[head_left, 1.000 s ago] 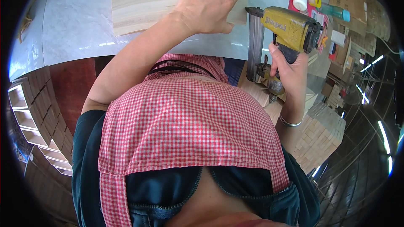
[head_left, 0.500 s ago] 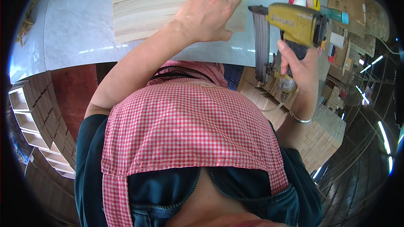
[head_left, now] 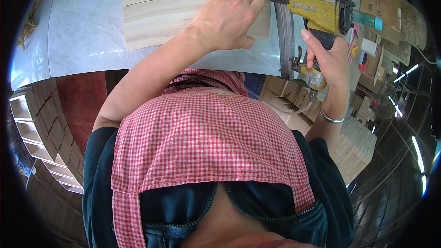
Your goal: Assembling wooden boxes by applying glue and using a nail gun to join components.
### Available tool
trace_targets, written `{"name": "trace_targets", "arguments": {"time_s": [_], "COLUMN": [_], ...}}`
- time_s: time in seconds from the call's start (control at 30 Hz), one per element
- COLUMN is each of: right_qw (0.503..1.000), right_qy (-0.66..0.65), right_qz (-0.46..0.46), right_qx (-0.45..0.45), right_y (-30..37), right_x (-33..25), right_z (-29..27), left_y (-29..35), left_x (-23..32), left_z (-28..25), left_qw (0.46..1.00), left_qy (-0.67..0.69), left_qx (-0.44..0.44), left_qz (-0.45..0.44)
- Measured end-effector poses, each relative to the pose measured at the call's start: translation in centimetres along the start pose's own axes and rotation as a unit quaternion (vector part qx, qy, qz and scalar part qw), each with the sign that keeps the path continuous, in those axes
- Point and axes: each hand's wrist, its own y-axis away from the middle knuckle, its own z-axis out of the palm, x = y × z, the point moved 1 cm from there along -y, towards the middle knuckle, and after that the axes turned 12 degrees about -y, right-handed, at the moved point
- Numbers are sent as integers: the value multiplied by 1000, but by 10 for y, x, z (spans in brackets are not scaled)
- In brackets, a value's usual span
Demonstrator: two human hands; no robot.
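A pale wooden piece [head_left: 158, 18], with a seam running along near its far edge, lies on the blue-grey marbled tabletop. My left hand [head_left: 229, 16] grips its right part, fingers bent over toward the far edge and thumb on the near side. In my right hand [head_left: 328, 59] is a yellow and black air nail gun [head_left: 317, 11], held by its handle. The gun's nose meets or nearly meets the far right corner of the wood; contact cannot be made out. Its long dark magazine [head_left: 285, 41] points toward me, and a pale hose [head_left: 301, 110] trails from the handle.
The marbled tabletop [head_left: 87, 32] ends just in front of my apron. A teal bottle [head_left: 367, 19] is behind the gun, near cardboard boxes [head_left: 381, 4]. Stacked wooden boxes [head_left: 34, 128] stand low at left, with more stacked wood [head_left: 353, 149] at right.
My right hand has brought the nail gun slightly up and left, so its nose has come to the wood's right end. My left hand and the wood have hardly moved.
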Motion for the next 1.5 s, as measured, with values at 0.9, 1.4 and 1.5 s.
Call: {"name": "trace_targets", "arguments": {"time_s": [0.9, 1.4, 1.5], "right_qw": [994, 997, 997], "right_qy": [-61, -65, -61], "right_qz": [-4, -25, -23], "right_qx": [90, -26, -30], "right_y": [62, 59, 58], "right_x": [41, 32, 31], "right_z": [-12, 10, 12], "left_y": [96, 36, 39], "left_x": [-103, -60, -61], "left_z": [-99, -61, -54], "left_qw": [981, 995, 996], "left_qy": [-88, 28, 37], "left_qx": [-158, -91, -83], "left_qz": [-74, -1, -10]}}
